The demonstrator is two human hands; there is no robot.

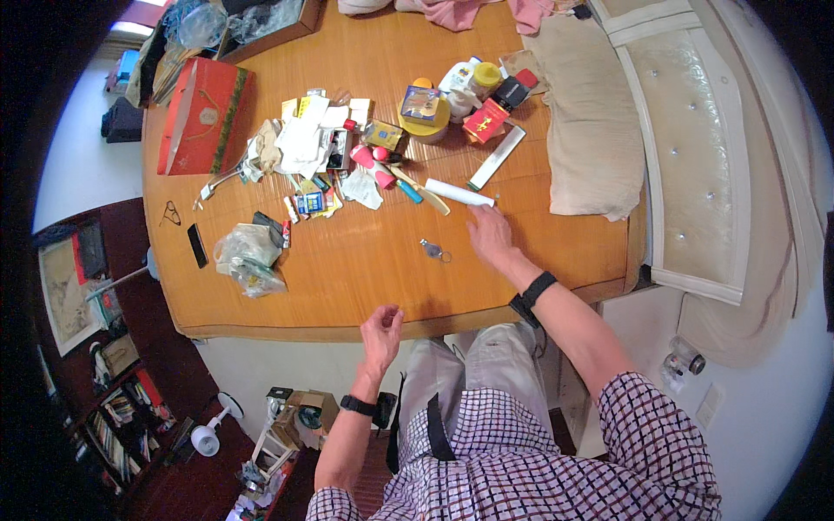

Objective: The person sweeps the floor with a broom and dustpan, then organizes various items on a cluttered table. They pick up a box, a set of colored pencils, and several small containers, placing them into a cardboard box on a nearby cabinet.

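Note:
My right hand (493,236) reaches over the bed's bamboo mat (352,260), its fingertips at the near end of a white cylindrical roll (456,191). Whether the fingers grip the roll or only touch it is not clear. A nail clipper with a ring (435,250) lies to the left of that hand. Beyond the roll is a long narrow white box (498,158). A wooden comb (433,200) and a pink-and-white bottle (373,167) lie to its left. My left hand (382,332) hovers by the mat's front edge, empty, fingers loosely curled.
A pile of papers (303,143), a red gift bag (203,117) and a clear plastic bag (251,254) occupy the left side. A black phone (197,245) and eyeglasses (171,213) lie far left. Jars and boxes surround a yellow-lidded tub (427,129). A pillow (589,124) borders the headboard (684,150).

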